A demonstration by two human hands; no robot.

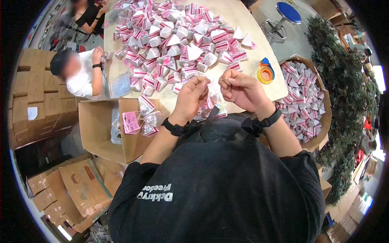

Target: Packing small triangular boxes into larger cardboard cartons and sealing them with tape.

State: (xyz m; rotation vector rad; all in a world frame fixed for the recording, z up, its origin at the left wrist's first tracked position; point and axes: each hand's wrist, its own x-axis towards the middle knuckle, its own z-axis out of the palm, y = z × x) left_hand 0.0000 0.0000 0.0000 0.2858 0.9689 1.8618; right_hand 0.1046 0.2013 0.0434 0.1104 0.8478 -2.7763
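Observation:
Above the table's near edge, my left hand [193, 96] and my right hand [244, 90] are raised a short way apart, palms turned inward. Each has its fingers drawn together in a pinch. At the right fingertips something thin and pale shows, too small to name; what the left fingertips hold, if anything, is hidden. Just below and between the hands, partly covered by the left one, lies a clear-wrapped pink and white packet [209, 102]. Beyond them spreads a large heap of wedge-shaped packets [170, 44], striped pink and white like cake slices.
A tape dispenser [265, 72] with orange tape rests on the table [272, 91] at right. An open carton [97, 121] with tagged packets stands left; a carton [325, 117] full of packets stands right. Another person [81, 75] sits at the left edge. A blue stool [288, 13] is behind.

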